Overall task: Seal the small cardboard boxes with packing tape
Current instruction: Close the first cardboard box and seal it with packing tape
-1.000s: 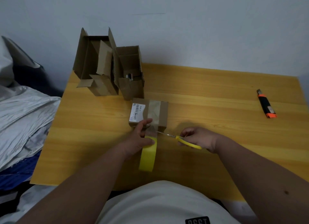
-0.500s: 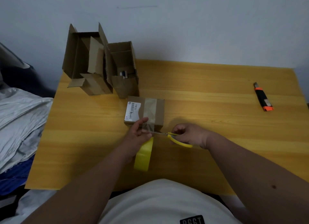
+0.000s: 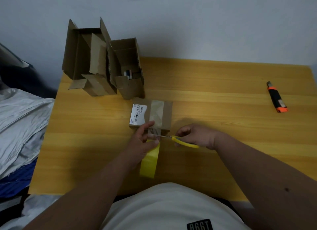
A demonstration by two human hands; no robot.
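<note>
A small closed cardboard box (image 3: 167,115) with a white barcode label lies mid-table, a clear tape strip running over its top and down its near side. My left hand (image 3: 142,142) grips the yellow tape roll (image 3: 149,162) just in front of the box, thumb on the stretched tape. My right hand (image 3: 197,135) holds yellow-handled scissors (image 3: 181,141), whose blades reach the tape between roll and box.
Two open cardboard boxes (image 3: 96,61) stand at the table's back left, one holding pens (image 3: 128,74). An orange and black utility knife (image 3: 277,99) lies at the right. The wooden table (image 3: 214,85) meets a wall behind; crumpled grey fabric (image 3: 18,126) lies to the left.
The scissors moved left until their blades reached the tape strip. My left hand stays on the roll. The camera view shifted slightly.
</note>
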